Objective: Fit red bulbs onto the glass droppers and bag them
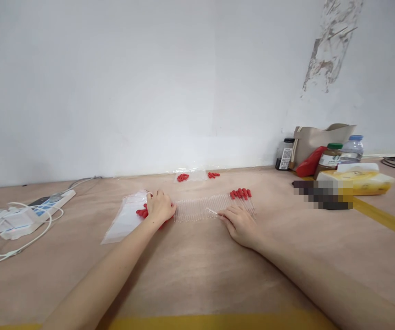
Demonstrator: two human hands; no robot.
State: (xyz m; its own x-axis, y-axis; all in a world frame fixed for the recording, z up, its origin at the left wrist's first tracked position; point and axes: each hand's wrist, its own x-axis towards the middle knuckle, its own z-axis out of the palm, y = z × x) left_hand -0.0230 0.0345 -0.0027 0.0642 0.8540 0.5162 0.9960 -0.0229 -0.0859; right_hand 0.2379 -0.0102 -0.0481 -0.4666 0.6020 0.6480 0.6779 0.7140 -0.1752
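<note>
A row of thin clear glass dropper tubes (193,208) lies side by side on the brown table covering. At the row's right end, several tubes wear red rubber bulbs (240,193). My right hand (240,224) rests low over the row, its fingers closed on one glass dropper tube (212,211) that points left. To the left, my left hand (161,207) is curled over a pile of loose red rubber bulbs (142,211), partly covering it. Its fingertips are hidden, so what they pinch does not show. Beneath the pile lies a clear plastic bag (121,224).
Small groups of red bulbs (182,177) lie on clear plastic by the wall. A power strip with white cables (28,222) is at left. At right stand bottles (331,158), a grey bag (316,142) and a yellow tissue pack (369,183). Yellow tape (218,321) crosses the front.
</note>
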